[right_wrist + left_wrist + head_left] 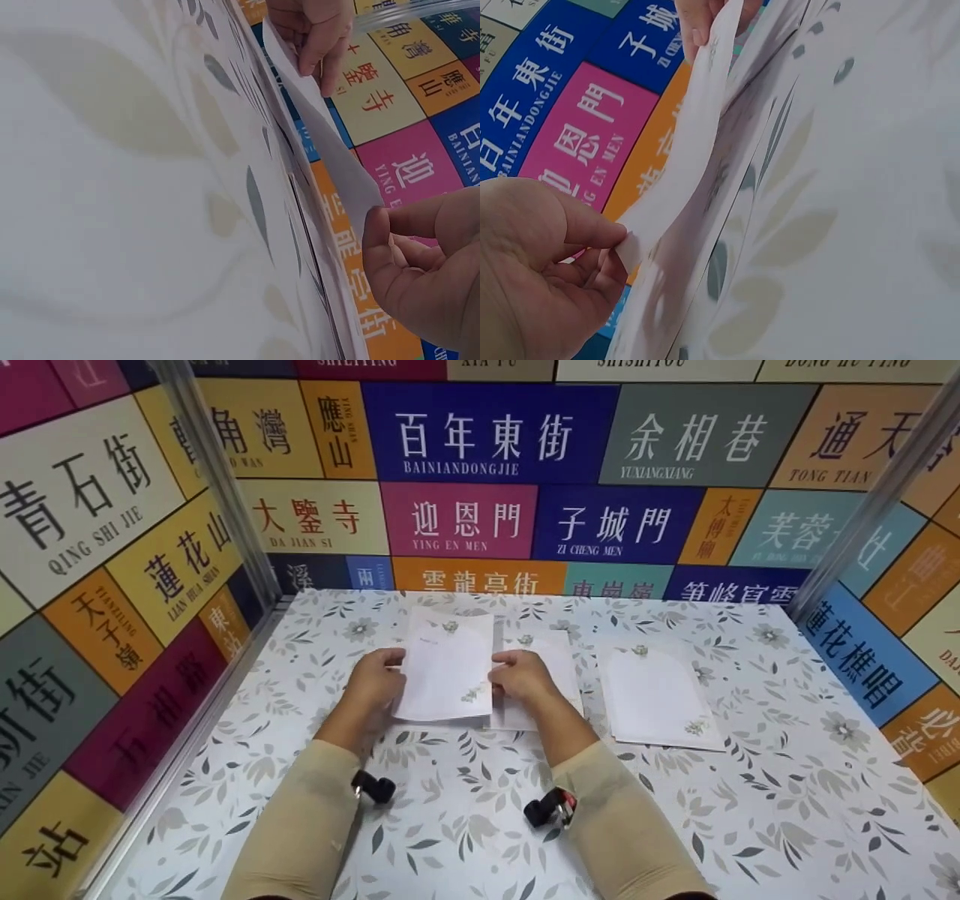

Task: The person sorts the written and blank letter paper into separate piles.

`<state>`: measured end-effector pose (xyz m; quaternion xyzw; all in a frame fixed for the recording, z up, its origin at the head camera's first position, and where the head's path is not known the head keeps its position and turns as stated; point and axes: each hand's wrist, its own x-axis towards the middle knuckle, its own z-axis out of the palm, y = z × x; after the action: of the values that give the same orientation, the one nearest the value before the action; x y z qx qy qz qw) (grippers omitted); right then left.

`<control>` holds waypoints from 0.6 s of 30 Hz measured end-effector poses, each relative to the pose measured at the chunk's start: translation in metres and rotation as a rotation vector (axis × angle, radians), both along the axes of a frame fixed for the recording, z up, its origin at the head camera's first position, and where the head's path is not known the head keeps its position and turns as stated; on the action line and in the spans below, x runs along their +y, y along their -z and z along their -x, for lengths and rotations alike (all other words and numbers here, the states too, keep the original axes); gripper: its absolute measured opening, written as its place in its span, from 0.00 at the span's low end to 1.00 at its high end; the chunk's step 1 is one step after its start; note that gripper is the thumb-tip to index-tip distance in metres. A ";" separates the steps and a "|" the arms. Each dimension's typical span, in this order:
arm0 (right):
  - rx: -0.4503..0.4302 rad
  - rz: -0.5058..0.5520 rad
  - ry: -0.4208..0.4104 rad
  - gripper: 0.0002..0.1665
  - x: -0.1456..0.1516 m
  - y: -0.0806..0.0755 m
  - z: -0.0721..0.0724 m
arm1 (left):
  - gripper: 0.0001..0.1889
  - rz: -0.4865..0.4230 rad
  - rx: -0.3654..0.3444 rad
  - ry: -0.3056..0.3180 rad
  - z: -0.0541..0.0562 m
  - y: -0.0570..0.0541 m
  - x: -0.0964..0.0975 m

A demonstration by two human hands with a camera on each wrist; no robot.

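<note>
Between both hands a sheet of paper [448,667] with leaf prints at its top and lower right corner is held up off the table. My left hand [377,682] pinches its left edge between thumb and fingers. On the opposite edge my right hand [523,678] pinches the paper the same way. The left wrist view shows the sheet [682,150] bowed in a curve, and the right wrist view shows its thin edge [330,135] above the table. Faint small writing stands near its top left. Partly behind my right hand lies a second printed sheet [551,660].
A further printed sheet, seemingly stacked on another, lies at the right [660,697]. The table [465,825] wears a leaf-patterned cover. Panels with coloured street-name signs [480,435] and metal posts [225,480] stand behind and at both sides.
</note>
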<state>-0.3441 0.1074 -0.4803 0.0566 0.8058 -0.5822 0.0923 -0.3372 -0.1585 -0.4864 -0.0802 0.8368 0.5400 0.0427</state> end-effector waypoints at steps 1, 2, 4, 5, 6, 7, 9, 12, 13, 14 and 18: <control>-0.005 0.012 -0.005 0.28 -0.004 0.000 -0.001 | 0.31 0.016 -0.014 0.000 0.000 -0.001 -0.004; -0.009 0.023 -0.013 0.28 -0.007 0.000 -0.001 | 0.31 0.044 -0.029 -0.001 0.001 -0.001 -0.008; -0.028 0.047 -0.032 0.27 -0.013 0.000 -0.002 | 0.31 0.058 -0.070 -0.014 0.002 -0.003 -0.014; -0.034 0.056 -0.045 0.27 -0.016 0.000 -0.003 | 0.30 0.054 -0.090 -0.025 0.002 -0.004 -0.017; -0.040 0.068 -0.063 0.26 -0.018 0.001 -0.003 | 0.30 0.055 -0.101 -0.030 0.002 -0.005 -0.020; -0.044 0.083 -0.080 0.26 -0.020 0.001 -0.003 | 0.30 0.053 -0.108 -0.037 0.002 -0.005 -0.022; -0.044 0.118 -0.109 0.25 -0.023 0.003 -0.004 | 0.29 0.053 -0.108 -0.050 0.003 -0.006 -0.027; -0.037 0.142 -0.137 0.24 -0.027 0.006 -0.004 | 0.29 0.068 -0.089 -0.058 0.002 -0.006 -0.032; -0.036 0.144 -0.140 0.24 -0.027 0.007 -0.005 | 0.29 0.078 -0.085 -0.060 0.001 -0.005 -0.033; -0.034 0.138 -0.145 0.24 -0.028 0.007 -0.005 | 0.29 0.088 -0.090 -0.069 0.001 -0.005 -0.034; -0.042 0.100 -0.185 0.27 -0.029 0.008 -0.008 | 0.29 0.176 -0.104 -0.092 -0.001 -0.005 -0.037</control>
<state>-0.3362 0.0786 -0.4883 -0.0105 0.7755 -0.6093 0.1653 -0.3364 -0.1954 -0.4812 -0.1499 0.8730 0.4611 0.0539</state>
